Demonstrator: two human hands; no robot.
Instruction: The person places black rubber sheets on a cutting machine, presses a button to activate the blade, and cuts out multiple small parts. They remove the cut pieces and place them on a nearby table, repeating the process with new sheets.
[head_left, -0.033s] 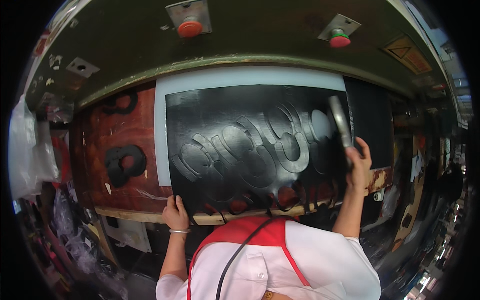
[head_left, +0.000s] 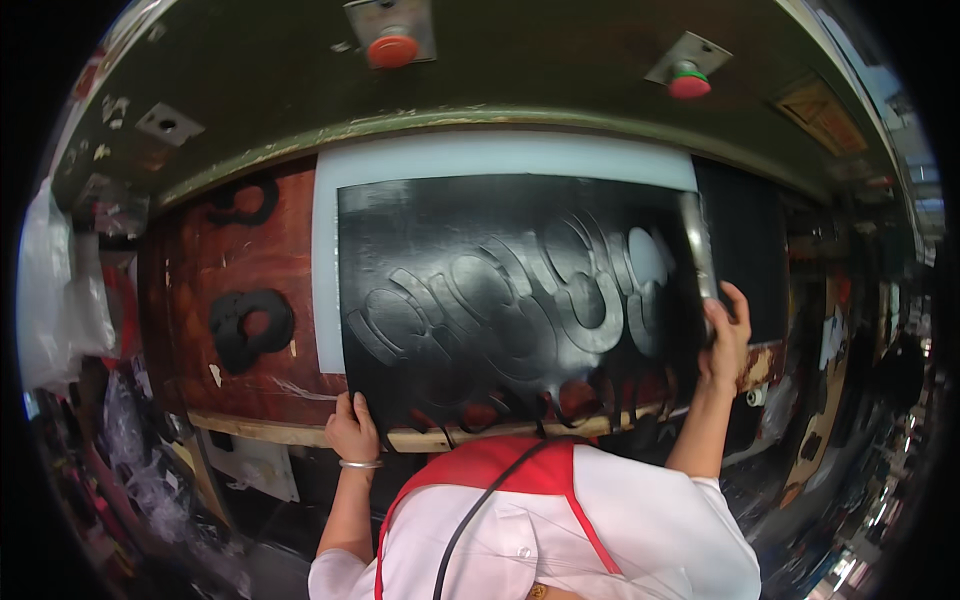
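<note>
Blk sheet (head_left: 500, 300) w/ curved cuts lies mid-view, over part of a white board (head_left: 480, 155). L to R: dark ring-shaped pc (head_left: 226, 325) on red-brn table (head_left: 200, 268), L hand (head_left: 352, 428) pinched on sheet's near-left corner, R hand (head_left: 729, 340) w/ fingers closed round near end of a blurred metal strip (head_left: 698, 240) by sheet's R edge.
</note>
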